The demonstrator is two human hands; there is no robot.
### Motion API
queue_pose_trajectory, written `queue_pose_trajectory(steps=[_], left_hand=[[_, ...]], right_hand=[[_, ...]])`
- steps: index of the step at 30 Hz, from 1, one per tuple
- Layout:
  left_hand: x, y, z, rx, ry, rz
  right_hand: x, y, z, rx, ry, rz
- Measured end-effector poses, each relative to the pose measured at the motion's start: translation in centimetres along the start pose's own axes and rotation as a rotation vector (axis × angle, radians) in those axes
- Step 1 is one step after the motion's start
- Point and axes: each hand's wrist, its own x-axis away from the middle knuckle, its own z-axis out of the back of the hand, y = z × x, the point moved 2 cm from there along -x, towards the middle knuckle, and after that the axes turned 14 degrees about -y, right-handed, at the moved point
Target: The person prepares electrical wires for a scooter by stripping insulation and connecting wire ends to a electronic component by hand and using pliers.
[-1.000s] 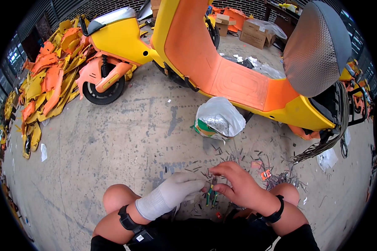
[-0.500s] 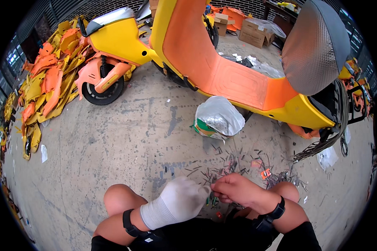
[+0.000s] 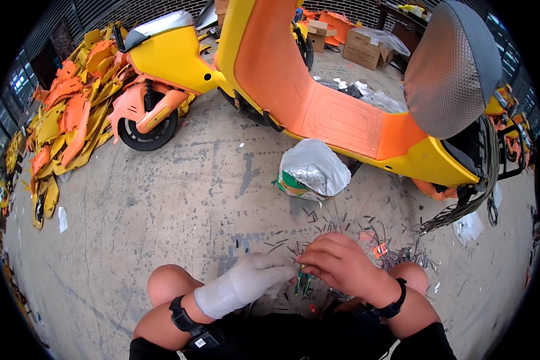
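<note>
My left hand (image 3: 246, 282), in a pale knit glove, has its fingertips pinched together beside those of my right hand (image 3: 345, 270), on something too small to make out. My bare right hand is curled, with its fingertips meeting there too; what they hold is hidden. Green-and-yellow pliers (image 3: 305, 283) show just below the fingertips; I cannot tell whether they are held or lying. Scattered dark wire offcuts (image 3: 402, 258) and a small orange piece (image 3: 380, 251) lie on the floor around my hands, between and beyond my bent knees.
A yellow-and-orange scooter (image 3: 342, 126) stands across the view, with a hanging cable bundle (image 3: 447, 213) at its right. A white-lined bag (image 3: 315, 168) sits before it. A heap of yellow and orange panels (image 3: 72, 120) is at left, cardboard boxes (image 3: 360, 51) behind.
Half a second ago my hands were rotated closer together with the pliers mostly covered; now my left wrist is further left, my right fingers are raised, and the pliers show again.
</note>
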Motion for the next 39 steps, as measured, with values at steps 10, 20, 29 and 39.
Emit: queue_pose_trajectory(steps=[10, 20, 29, 39], left_hand=[[0.5, 0.9, -1.4, -0.956, 0.243, -0.403], [-1.4, -1.5, -0.6, -0.817, 0.293, -0.263], [-0.8, 0.0, -0.3, -0.119, 0.016, 0.000], [-0.4, 0.1, -1.7, -1.109, 0.309, -0.363]], right_hand=[[1.0, -0.4, -1.5, -0.612, -0.207, -0.483], [0.8, 0.7, -1.7, -0.496, -0.131, -0.605], [0.5, 0.7, -0.1, -0.188, -0.138, -0.111], [1.9, 1.2, -2.6, -0.904, -0.260, -0.655]])
